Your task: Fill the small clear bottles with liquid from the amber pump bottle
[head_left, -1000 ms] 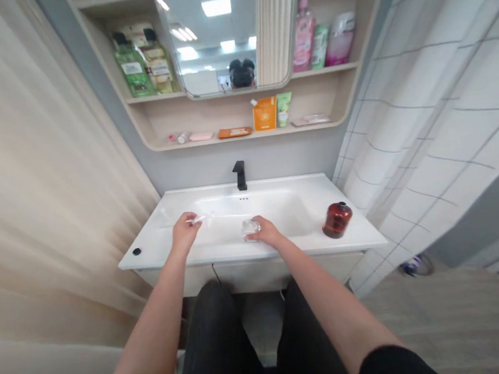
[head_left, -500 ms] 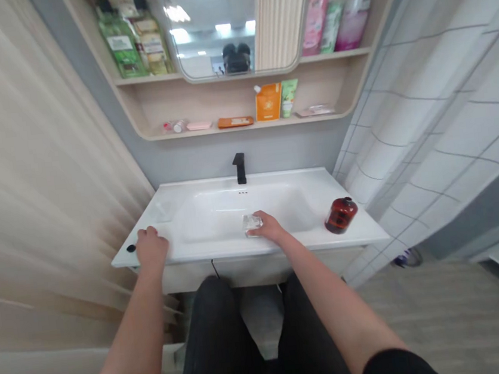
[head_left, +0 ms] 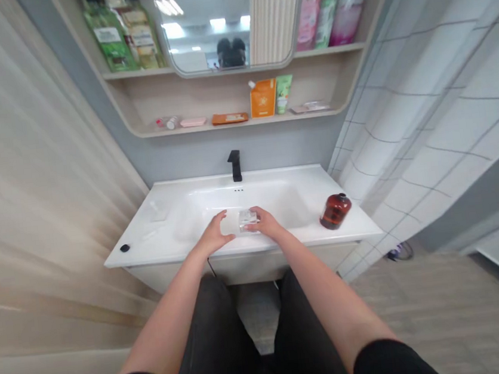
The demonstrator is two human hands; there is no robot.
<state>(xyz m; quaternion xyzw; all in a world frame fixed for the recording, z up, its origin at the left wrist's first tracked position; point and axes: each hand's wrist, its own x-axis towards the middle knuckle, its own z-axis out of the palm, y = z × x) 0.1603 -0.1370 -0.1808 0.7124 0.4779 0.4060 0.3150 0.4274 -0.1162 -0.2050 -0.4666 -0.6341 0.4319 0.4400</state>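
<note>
A small clear glass container (head_left: 248, 218) sits at the front rim of the white sink (head_left: 202, 249). My right hand (head_left: 268, 225) is closed around its right side. My left hand (head_left: 214, 238) is just to the left of it, fingers curved and apart in a C shape, fingertips close to the container; I cannot tell whether they touch it. Both forearms reach forward over my dark trousers.
A black faucet (head_left: 234, 165) stands at the back of the basin. An amber bottle (head_left: 336, 211) is on the counter's right, a small black thing (head_left: 124, 248) and a clear object (head_left: 157, 210) on its left. Shelves above hold bottles, tubes and packets. Tiled wall at right.
My left hand went from over the basin's left side to the counter's left edge, then came right to the clear container. My right hand stayed on the container.
</note>
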